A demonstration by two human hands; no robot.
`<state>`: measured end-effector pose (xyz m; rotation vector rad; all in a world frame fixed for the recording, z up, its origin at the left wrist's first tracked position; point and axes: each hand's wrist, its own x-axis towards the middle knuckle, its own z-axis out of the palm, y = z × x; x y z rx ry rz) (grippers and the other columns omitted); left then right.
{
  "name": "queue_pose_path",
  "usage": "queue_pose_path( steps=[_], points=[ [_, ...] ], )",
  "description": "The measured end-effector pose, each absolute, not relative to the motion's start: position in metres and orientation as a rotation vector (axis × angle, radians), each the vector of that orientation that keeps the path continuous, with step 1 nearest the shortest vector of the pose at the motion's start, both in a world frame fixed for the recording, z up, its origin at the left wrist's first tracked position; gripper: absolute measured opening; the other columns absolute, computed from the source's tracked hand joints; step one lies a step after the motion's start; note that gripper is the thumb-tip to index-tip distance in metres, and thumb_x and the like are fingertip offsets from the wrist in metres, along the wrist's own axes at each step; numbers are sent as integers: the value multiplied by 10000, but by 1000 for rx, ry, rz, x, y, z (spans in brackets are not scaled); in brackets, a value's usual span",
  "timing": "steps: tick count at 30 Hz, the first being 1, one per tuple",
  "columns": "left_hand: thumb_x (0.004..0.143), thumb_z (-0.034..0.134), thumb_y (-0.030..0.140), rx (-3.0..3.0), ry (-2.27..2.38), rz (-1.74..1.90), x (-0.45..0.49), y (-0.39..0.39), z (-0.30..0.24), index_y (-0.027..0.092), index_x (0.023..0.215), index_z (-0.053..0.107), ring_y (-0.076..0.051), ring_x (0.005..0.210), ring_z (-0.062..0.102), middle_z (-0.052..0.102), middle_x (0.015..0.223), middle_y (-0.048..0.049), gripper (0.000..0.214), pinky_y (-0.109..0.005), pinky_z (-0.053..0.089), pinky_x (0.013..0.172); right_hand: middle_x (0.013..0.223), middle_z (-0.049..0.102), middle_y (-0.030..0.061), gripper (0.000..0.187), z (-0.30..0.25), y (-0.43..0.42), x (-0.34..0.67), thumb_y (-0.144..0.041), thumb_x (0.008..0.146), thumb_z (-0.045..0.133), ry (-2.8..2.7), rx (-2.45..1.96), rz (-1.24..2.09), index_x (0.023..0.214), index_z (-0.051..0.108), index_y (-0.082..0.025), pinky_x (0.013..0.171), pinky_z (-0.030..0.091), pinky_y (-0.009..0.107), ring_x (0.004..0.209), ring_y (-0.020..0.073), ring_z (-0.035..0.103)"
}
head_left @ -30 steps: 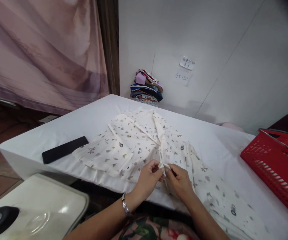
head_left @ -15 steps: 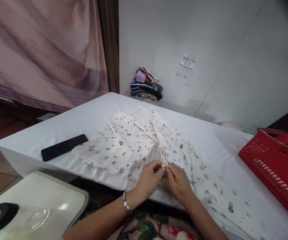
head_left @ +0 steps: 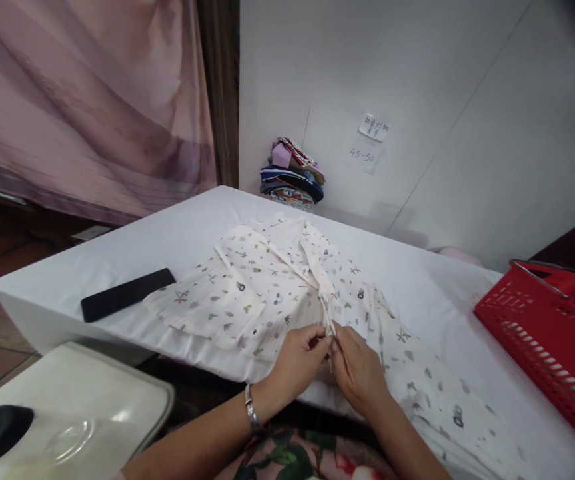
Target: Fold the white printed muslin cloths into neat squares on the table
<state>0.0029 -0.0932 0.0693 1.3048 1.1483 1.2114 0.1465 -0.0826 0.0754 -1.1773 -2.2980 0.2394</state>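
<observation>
A white shirt (head_left: 267, 287) with small printed leaves and figures lies spread over the table, its collar end away from me and one sleeve trailing down to the right. My left hand (head_left: 300, 353), with a silver bracelet at the wrist, pinches the front edge of the shirt between thumb and forefinger. Right beside it my right hand (head_left: 360, 367) grips the same edge, the fingertips of both hands nearly touching. The small bit of cloth between the fingers is mostly hidden, so I cannot tell whether a button is there.
A black flat case (head_left: 127, 295) lies left on the white-covered table (head_left: 177, 230). A folded clothes stack (head_left: 292, 175) stands at the back by the wall. The red basket (head_left: 547, 333) is at the right. A cream-coloured lid (head_left: 82, 407) with a black knob sits at lower left.
Both hands stay at the shirt's front edge. The right hand's fingers have turned slightly inward and closer over the cloth. The view has shifted a little.
</observation>
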Motion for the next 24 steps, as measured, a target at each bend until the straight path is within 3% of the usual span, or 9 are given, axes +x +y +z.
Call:
queue_pose_path(
  steps=[5, 9, 14, 18, 24],
  points=[
    [807, 503, 350, 1381, 1136, 1176, 3, -93, 75, 166, 595, 582, -111, 557, 405, 500, 551, 18, 291, -209, 326, 542, 1122, 565, 120, 463, 69, -83, 148, -216, 843, 438, -2249, -1148, 163, 1305, 436, -188, 834, 488, 375, 1013, 244, 536],
    [838, 467, 337, 1563, 1071, 1165, 2, -94, 91, 182, 686, 647, -131, 608, 466, 571, 623, 1, 282, -219, 348, 590, 1026, 597, 97, 353, 75, -77, 157, -222, 899, 371, -2191, -1092, 321, 1224, 508, -218, 818, 480, 336, 950, 212, 556],
    [851, 458, 319, 1708, 1108, 1149, -3, -87, 99, 212, 943, 688, -152, 655, 550, 664, 767, -20, 269, -237, 390, 639, 830, 612, 46, 237, 105, -66, 190, -318, 895, 443, -2029, -1123, 434, 974, 629, -197, 680, 466, 252, 769, 172, 559],
    [834, 485, 305, 1733, 1188, 1197, -10, -65, 90, 229, 942, 696, -171, 717, 591, 689, 831, -26, 249, -249, 416, 675, 770, 622, 10, 250, 138, -55, 238, -405, 834, 539, -1804, -1301, 419, 937, 654, -209, 600, 448, 228, 722, 156, 562],
    [805, 518, 306, 1798, 1314, 1226, -21, -17, 80, 226, 951, 698, -200, 779, 596, 683, 847, -48, 245, -279, 432, 730, 938, 693, 86, 332, 196, -47, 303, -430, 650, 726, -1365, -1399, 305, 916, 730, -231, 690, 480, 320, 836, 208, 629]
  ],
)
